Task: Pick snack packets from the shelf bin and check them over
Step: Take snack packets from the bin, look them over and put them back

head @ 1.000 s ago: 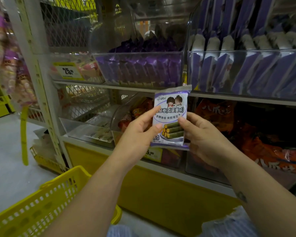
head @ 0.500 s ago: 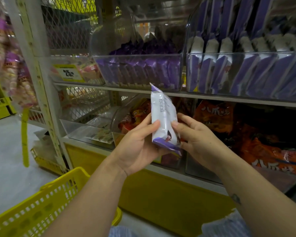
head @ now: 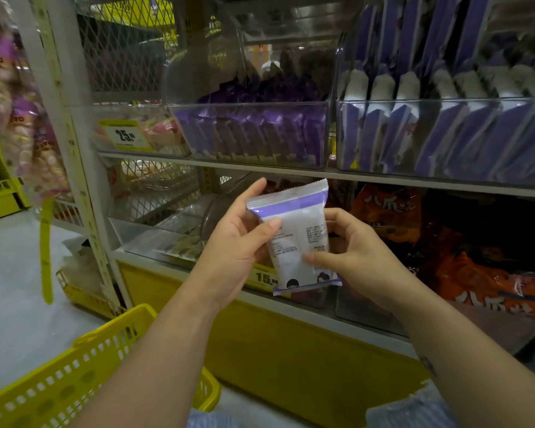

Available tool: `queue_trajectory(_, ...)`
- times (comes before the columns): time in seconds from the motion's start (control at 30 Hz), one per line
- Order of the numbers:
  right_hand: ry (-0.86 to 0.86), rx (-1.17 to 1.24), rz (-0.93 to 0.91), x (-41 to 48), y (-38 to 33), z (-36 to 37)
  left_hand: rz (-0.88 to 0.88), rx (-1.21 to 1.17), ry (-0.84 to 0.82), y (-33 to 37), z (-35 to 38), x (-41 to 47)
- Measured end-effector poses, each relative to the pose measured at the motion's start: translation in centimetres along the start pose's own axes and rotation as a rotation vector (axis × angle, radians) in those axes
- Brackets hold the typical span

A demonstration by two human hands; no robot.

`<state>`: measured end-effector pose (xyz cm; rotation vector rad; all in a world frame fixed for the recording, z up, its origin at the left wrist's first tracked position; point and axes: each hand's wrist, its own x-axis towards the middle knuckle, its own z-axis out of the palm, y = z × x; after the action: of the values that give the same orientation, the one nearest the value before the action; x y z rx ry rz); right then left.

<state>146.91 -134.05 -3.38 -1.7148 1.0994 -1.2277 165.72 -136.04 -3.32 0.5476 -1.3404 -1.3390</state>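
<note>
A shopper holds a white-and-purple snack packet (head: 294, 230) just below the clear bin (head: 247, 104) of purple packets, with its printed back turned to the camera. Both hands are clamped on it. The left hand (head: 238, 245) pinches the upper left edge, thumb on the back panel and fingers (head: 260, 184) behind. The right hand (head: 359, 254) pinches the lower right side the same way.

The check appears to be at the stage of reading the small print and looking over the seals. To do it well, the grip should probably sit at the edges so neither thumb covers the text. It should also be light enough not to crush what is inside. Tilting the foil off the glare would help, and the crimped top and bottom seams deserve a look for tears or puffing.

A yellow basket (head: 74, 381) sits well below and left of the bin, and orange bags (head: 476, 273) lie below and right of it.
</note>
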Motion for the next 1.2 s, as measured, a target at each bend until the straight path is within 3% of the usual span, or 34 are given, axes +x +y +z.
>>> queue_trajectory(0.1, -0.009, -0.085, -0.062, -0.2, -0.3, 0.2, 0.146, 0.301, 0.081, 0.3, -0.2, -0.2)
queue_trajectory(0.2, 0.027, -0.303, -0.172, -0.5, -0.6, 0.5, 0.300, 0.717, 0.053, 0.5, -0.4, -0.3)
queue_trajectory(0.27, 0.058, -0.428, -0.233, -0.6, -0.8, 0.8, 0.355, 0.829, 0.032, 0.4, -0.5, -0.2)
queue_trajectory(0.43, 0.149, -0.506, -0.300, -0.9, -1.2, 1.2, 0.271, 0.590, -0.018, 0.4, -1.2, 0.2)
queue_trajectory(0.63, 0.228, -0.216, -0.236, -0.7, -1.5, -0.2, 0.215, 0.274, 0.022, 1.0, -3.3, 0.5)
queue_trajectory(0.87, 0.193, 0.057, -0.257, -0.7, -1.7, -0.1, 0.166, -0.024, 0.079, 1.1, -4.3, 0.8)
queue_trajectory(1.2, 0.161, 0.152, -0.240, -0.9, -2.1, 0.1, 0.165, -0.137, 0.156, 1.2, -3.7, 0.9)
